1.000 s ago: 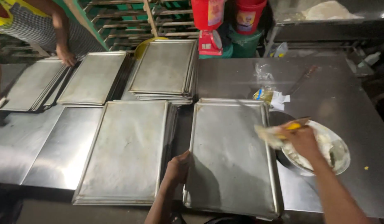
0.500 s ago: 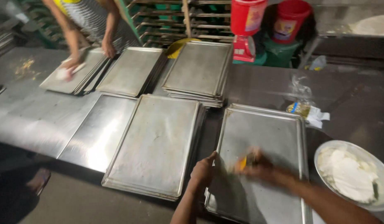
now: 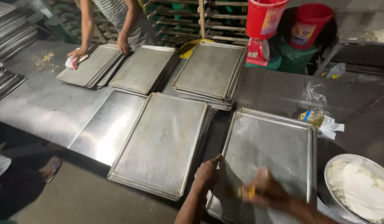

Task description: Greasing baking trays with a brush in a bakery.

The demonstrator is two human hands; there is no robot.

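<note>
A tray point(image 3: 275, 153) lies on the table point(image 3: 46, 108) at the near right edge, both hands on it: the left hand point(image 3: 208, 172) at its left rim, the right hand point(image 3: 264, 191) on its surface. A bowl point(image 3: 358, 188) sits just right of it, a second tray stack point(image 3: 160, 143) just left. Three more stacks point(image 3: 210, 70) lie behind, where another person's hands point(image 3: 78, 54) rest on the leftmost. Two buckets point(image 3: 308, 25) stand beyond the table.

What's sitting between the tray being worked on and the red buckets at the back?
In the head view, bare dark tabletop lies between the near tray and the red buckets; a red weighing scale stands below the left bucket.
</note>
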